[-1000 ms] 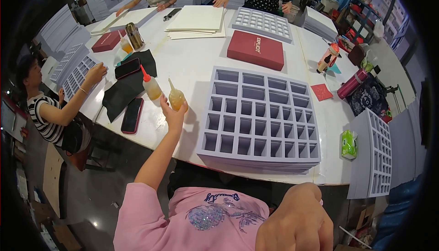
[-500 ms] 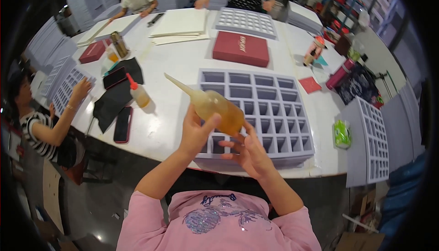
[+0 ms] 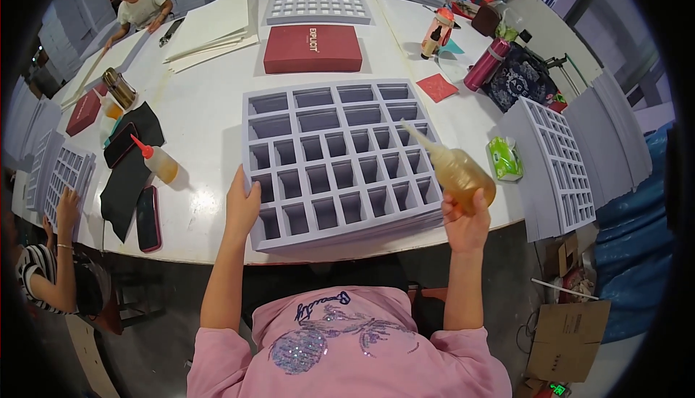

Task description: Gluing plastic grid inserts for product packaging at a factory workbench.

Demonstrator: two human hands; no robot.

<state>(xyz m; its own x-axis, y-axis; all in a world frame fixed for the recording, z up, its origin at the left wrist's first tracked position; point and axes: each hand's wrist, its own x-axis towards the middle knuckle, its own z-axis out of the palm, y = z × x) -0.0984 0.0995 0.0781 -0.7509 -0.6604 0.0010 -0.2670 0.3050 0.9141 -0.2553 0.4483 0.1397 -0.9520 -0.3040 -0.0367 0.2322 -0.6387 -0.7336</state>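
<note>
A grey tray, divided into many compartments, lies in front of me at the table's near edge, on top of a stack of more grey pieces. My left hand grips its left side, thumb over the rim. To the right of the tray, my right hand is wrapped around the base of a clear squeeze bottle. Amber liquid fills part of it, and its long thin nozzle points up and left over the tray's right edge.
Beyond the tray sits a dark red box. A red-capped squeeze bottle and phones lie left. Rightward are a green tissue pack, a pink flask and an upright compartment tray. Other people work around the table.
My hands have parted: the left let go of the bottle and took hold of the tray's left side. The right carried the bottle rightward. The whole view has swung to the right.
</note>
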